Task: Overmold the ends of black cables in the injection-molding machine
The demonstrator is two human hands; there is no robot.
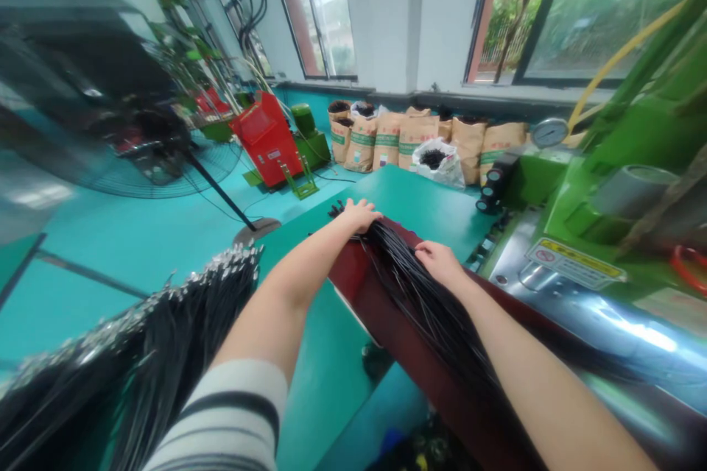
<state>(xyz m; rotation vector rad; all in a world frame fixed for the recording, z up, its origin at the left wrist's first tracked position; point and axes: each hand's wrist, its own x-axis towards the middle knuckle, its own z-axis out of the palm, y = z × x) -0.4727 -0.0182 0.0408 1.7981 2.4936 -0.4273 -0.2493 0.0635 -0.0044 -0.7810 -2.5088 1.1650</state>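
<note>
A long bundle of black cables (420,287) lies lengthwise on a narrow dark red board (367,291). My left hand (361,215) is wrapped over the bundle near its far end, where dark tips (336,209) stick out past the fingers. On the bundle's right edge, my right hand (439,261) is closed, thumb and fingers pinched against the cables. Its palm side is hidden. The near part of the bundle runs down under my right forearm. At the left hangs another thick mass of black cables (182,338) with shiny metal ends.
A green table (320,353) supports the work area. Close on the right stands a green machine (624,199) with a gauge (549,132) and metal bed. A floor fan (155,132) is at the left. Behind are a red machine (268,140) and several paper sacks (417,134).
</note>
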